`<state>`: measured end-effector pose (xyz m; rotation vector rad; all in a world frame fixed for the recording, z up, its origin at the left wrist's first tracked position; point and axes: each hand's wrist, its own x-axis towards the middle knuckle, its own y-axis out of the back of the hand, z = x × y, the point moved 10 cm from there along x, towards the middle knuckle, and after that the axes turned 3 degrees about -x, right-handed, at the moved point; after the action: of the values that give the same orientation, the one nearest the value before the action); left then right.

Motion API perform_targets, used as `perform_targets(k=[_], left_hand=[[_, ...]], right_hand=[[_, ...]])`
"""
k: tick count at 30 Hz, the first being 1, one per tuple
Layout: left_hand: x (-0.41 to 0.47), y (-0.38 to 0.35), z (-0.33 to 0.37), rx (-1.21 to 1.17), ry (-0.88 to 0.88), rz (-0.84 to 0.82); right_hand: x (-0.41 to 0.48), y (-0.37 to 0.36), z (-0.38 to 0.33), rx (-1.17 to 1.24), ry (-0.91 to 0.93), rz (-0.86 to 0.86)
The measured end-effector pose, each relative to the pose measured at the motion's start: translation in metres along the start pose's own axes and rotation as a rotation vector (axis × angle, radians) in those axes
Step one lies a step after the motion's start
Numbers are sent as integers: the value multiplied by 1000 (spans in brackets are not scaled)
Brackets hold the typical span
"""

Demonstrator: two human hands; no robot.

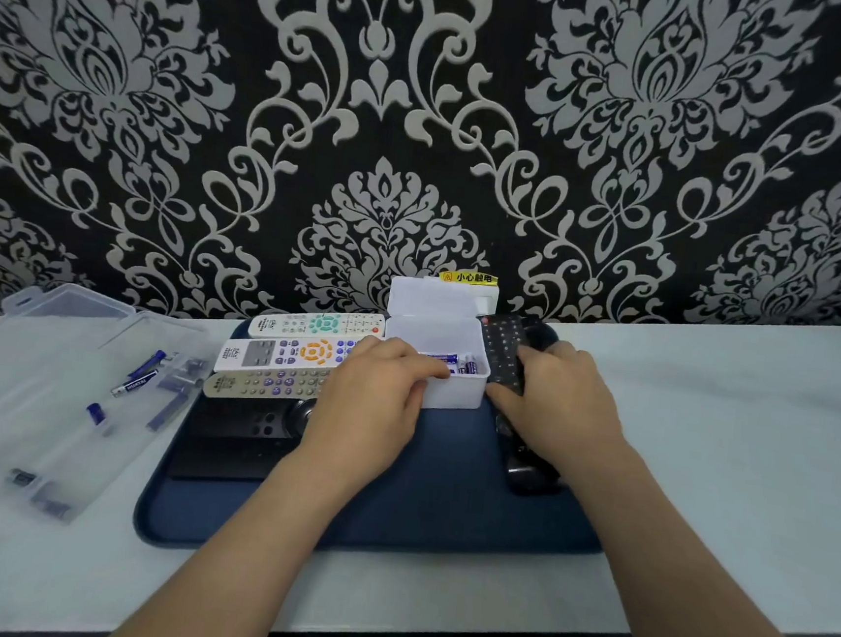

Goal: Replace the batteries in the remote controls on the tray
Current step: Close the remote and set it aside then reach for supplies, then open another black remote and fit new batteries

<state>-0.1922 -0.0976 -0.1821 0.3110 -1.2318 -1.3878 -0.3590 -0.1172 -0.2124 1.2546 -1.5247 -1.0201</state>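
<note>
Remotes (pixel 292 352), three pale, lie side by side on blue tray (pixel 443 485), far left. Right hand (pixel 559 403) grips black remote (pixel 500 351) beside white box (pixel 454 398). Left hand (pixel 375 396) curls over box rim at batteries (pixel 455 361); whether it holds one, cannot tell.

Seemingly a home: damask wallpaper (pixel 428 113) rises directly behind the pale counter (pixel 714 449), a yellow-stickered wall socket (pixel 485 301) just above it.

My left hand (pixel 375 391) and right hand (pixel 559 398) are bare; back from the fingers, both wrists (pixel 315 454) are bare as well; behind them, my forearms (pixel 682 564), bare as far as they show.
</note>
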Motion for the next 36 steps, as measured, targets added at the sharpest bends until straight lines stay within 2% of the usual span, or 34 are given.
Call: perform_targets(k=[7,10,12,15,17,20,24,27,30,34,36], left_hand=[[-2,0,1,-54,-31,-28],[-4,8,0,-67,-59,-32],[-5,24,-7,-65,-19,-7],[-7,52,-37,-48,150,-4],[-14,70,-69,30,285,-48],[-33,80,-110,102,418,-218],[-59,64,-128,153,373,-495],[-66,58,-125,164,289,-547],[-72,56,-127,164,294,-575],[-82,52,-124,126,298,-652],[-79,57,-123,158,305,-577]], right_hand=[[0,1,-3,-94,-31,-31],[1,25,-9,21,-22,167],[-2,46,-24,152,47,315],[-14,55,-68,345,246,349],[-25,50,-102,398,393,305],[-36,28,-147,396,558,139],[-53,-18,-192,197,717,-144],[-62,-46,-203,35,731,-304],[-62,-54,-206,-78,730,-315],[-55,-58,-203,-20,678,-380],[-49,-49,-202,38,657,-348]])
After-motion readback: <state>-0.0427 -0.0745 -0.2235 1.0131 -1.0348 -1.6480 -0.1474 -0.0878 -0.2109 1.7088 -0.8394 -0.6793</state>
